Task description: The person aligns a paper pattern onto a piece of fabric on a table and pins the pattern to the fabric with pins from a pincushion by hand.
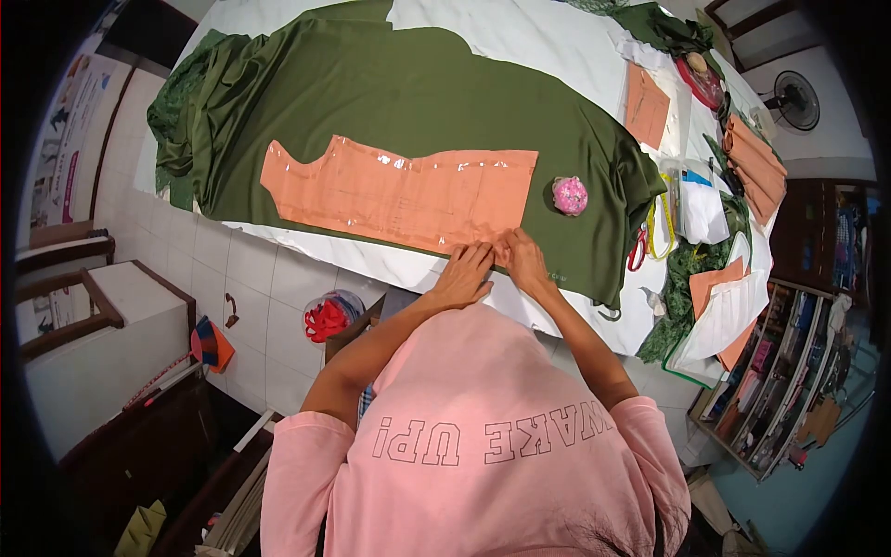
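An orange paper bodice pattern piece (399, 190), with shiny strips along its edges, lies flat on a spread of dark green satin fabric (390, 84). At the pattern's lower right corner, by the fabric's near edge, my left hand (464, 275) has its fingers bent together over the paper and cloth. My right hand (526, 262) pinches at the same corner, almost touching the left. Whatever is between the right fingertips is too small to make out. A pink pincushion (570, 196) sits on the green fabric to the right of the pattern.
The white marbled table (520, 32) carries green lace (176, 102) at left. At right are a yellow tape measure (661, 232), red-handled scissors (637, 251), a plastic container (698, 206) and more orange pieces (647, 107). Below the near edge stands a tub with red contents (331, 317).
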Demonstrator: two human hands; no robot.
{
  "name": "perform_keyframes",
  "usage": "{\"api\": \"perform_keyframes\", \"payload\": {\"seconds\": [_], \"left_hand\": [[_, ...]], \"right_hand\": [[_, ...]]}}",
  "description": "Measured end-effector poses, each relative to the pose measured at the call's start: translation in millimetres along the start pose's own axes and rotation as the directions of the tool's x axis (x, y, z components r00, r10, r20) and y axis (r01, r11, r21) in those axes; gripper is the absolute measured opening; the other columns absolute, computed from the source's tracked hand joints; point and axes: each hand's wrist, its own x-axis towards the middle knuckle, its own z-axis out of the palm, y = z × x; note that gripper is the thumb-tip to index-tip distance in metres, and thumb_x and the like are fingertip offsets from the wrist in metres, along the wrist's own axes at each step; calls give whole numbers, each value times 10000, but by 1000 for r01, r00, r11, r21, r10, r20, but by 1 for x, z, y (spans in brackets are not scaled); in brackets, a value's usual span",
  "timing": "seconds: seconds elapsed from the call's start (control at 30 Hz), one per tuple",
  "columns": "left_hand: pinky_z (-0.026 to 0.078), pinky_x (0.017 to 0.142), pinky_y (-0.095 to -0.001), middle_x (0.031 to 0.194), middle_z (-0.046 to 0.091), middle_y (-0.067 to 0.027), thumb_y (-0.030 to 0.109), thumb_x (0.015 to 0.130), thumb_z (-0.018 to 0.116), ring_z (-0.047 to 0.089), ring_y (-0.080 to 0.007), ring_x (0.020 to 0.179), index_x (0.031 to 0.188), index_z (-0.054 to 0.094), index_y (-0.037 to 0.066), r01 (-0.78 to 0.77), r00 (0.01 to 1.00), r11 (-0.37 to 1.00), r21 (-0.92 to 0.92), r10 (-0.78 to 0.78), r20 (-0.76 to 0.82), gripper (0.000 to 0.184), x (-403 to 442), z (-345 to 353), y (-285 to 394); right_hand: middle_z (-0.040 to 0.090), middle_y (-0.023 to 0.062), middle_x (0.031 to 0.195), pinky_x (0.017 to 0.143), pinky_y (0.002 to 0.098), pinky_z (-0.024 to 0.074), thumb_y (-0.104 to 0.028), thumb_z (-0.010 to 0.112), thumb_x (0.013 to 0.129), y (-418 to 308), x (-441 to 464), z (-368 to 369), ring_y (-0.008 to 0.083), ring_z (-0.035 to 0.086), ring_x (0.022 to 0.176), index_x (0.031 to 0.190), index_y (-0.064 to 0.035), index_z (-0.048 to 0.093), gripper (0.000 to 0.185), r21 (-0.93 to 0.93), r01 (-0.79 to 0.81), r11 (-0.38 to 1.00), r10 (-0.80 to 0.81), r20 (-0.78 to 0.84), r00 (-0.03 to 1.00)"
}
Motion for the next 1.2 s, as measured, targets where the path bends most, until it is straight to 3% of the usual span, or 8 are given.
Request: {"api": "perform_keyframes", "payload": {"seconds": [0.33,0.43,0.67,0.73,0.9,1.07,1.17,1.2], "left_hand": [[255,992,-490,1249,382,-207,269,734,635,291,-376,1232,1178,463,-37,-6,998,1000,12,7,-68,566,-1,1,-2],[262,979,-495,1230,400,-199,269,728,637,306,-369,1221,1173,468,-34,-22,998,1000,10,22,-57,564,1,1,-2],[306,899,-479,1134,458,-161,234,705,636,381,-331,1141,1101,512,-5,-23,1000,998,53,23,3,480,5,-5,-13],[330,870,-475,1092,470,-153,179,700,632,421,-330,1094,1033,540,23,-43,981,998,-46,33,-193,379,3,-15,-17],[361,843,-452,1043,488,-148,113,693,621,456,-333,1025,965,552,34,4,932,991,-132,-52,-359,292,-19,-36,-72],[387,809,-430,968,518,-168,34,708,577,490,-333,921,906,556,11,417,623,901,-120,-379,-684,200,-86,-91,-175],[390,828,-449,980,524,-166,24,740,554,504,-334,888,938,566,3,640,420,739,-208,-564,-711,200,-129,-127,-226],[385,848,-451,1011,520,-168,38,752,559,499,-334,916,980,565,8,658,364,703,-272,-612,-702,231,-143,-131,-244]], "right_hand": [[550,170,887,700,440,457,6,555,731,-1,2,1,361,555,824,816,10,558,85,-39,-20,999,19,-17,1000],[545,175,864,704,437,455,5,557,728,-2,3,-3,360,552,823,813,3,562,86,-132,17,991,-32,-110,993],[534,174,850,724,421,448,27,571,685,0,12,25,370,538,819,838,7,566,154,86,67,994,-55,-129,990],[527,171,860,720,413,445,51,572,665,-3,13,26,366,533,817,852,11,559,192,77,51,996,-42,-123,992],[505,163,848,658,416,432,84,510,687,-13,12,23,350,524,786,841,20,516,167,44,-7,999,11,-92,996],[508,171,961,761,412,423,59,583,667,-35,12,33,355,495,913,926,-1,537,269,-231,-98,968,86,-62,994],[456,223,1177,916,471,355,-105,586,784,-55,10,51,398,404,1126,1111,-22,531,342,-260,-70,963,34,-143,989],[456,223,1177,916,471,355,-105,586,784,-63,8,58,398,404,1126,1111,-22,531,342,-268,-87,960,48,-150,988]]}}
